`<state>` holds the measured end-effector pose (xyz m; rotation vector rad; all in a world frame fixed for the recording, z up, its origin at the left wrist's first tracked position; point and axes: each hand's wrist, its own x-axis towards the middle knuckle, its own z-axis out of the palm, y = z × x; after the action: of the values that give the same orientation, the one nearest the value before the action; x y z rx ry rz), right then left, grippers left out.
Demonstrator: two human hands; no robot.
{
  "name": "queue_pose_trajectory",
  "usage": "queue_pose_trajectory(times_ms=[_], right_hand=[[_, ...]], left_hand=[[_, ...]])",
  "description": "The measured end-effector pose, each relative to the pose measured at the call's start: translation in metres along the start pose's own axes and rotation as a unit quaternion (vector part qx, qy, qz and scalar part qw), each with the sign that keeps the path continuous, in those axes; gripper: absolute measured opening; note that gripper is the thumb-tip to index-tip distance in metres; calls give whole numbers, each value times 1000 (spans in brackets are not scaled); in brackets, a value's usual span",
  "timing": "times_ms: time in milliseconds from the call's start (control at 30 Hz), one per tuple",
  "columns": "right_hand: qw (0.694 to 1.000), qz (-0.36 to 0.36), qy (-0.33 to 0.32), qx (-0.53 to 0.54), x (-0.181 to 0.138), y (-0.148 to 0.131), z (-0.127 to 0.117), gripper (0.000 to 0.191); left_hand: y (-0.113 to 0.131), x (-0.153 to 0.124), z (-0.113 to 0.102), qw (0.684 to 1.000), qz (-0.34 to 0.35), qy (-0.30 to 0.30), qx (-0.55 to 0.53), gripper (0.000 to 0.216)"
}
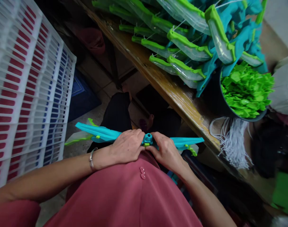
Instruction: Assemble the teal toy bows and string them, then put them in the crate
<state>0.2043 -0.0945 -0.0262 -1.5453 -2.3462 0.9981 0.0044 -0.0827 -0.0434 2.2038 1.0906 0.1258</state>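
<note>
A teal plastic toy with long wing-like arms and small green clips lies across my lap. Its left wing and right wing stick out sideways past my hands. My left hand is closed over the toy just left of its round middle hub. My right hand is closed on it just right of the hub. The fingertips of both hands press at the hub, where a small green piece shows.
A wooden workbench runs along my right, piled with finished teal-and-green toys. A dark bowl of green plastic pieces and a bundle of white strings sit on it. White crates stack at my left.
</note>
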Motion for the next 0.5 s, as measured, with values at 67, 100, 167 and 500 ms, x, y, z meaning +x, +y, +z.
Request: queue_pose_trajectory(times_ms=[67,100,167,500], right_hand=[[1000,6,-14,8,0,0,-1,20],[1000,6,-20,17,0,-1,-1,24],[999,5,-32,41,-2,-4,-2,33],[993,42,-82,70,-10,-17,-8,28]], left_hand=[[0,0,2,1000,4,-6,1,21],[0,0,2,1000,3,-13,2,22],[0,-1,2,999,-3,-38,1,23],[6,-6,-8,995,-34,-96,8,27]])
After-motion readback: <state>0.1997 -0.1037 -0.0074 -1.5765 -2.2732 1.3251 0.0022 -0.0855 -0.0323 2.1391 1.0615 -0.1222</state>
